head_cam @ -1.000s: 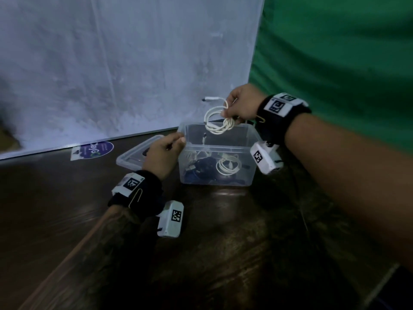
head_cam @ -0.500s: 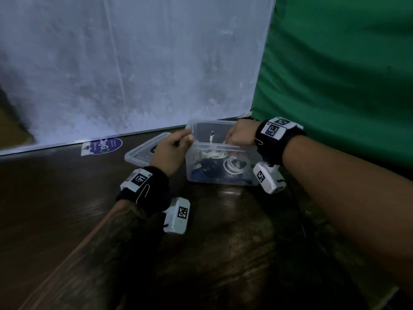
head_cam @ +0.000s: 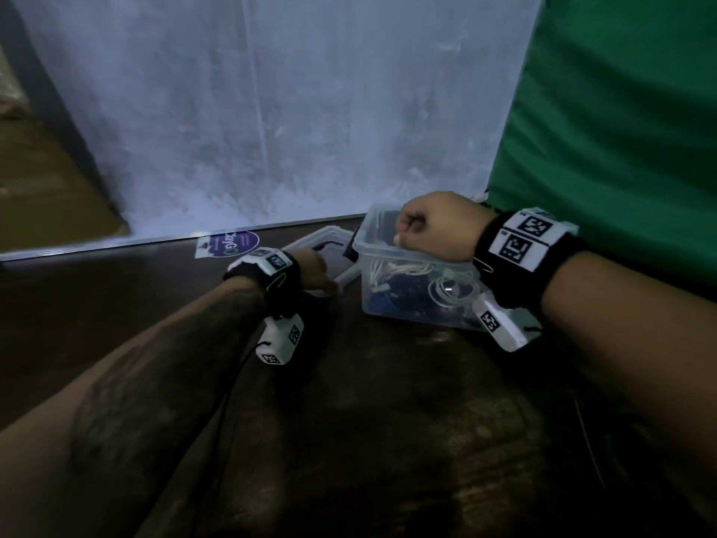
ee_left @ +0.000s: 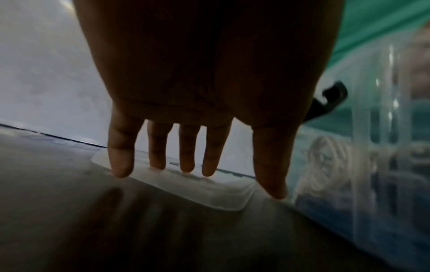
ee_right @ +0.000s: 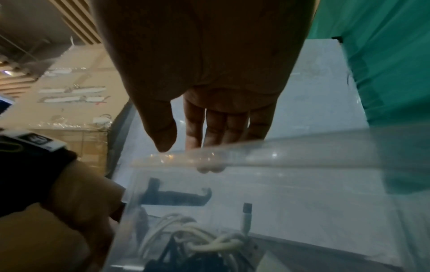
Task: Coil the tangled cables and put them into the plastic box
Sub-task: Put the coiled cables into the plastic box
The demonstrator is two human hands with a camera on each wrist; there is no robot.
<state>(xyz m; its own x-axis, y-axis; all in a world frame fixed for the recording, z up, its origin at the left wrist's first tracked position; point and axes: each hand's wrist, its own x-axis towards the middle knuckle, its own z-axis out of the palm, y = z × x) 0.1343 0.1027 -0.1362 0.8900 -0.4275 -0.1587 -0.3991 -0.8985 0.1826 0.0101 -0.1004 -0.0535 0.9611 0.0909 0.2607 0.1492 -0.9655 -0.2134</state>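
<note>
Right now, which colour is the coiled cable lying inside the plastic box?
White; the coiled cable in the plastic box shows best in the head view.

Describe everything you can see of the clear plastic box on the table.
The plastic box is a clear, open-topped, rectangular tub, upright on the dark table. Coiled white cables and dark ones lie inside. A black latch sticks up at its left end. The right hand is at its near rim; its lid lies beside it under the left hand.
</note>
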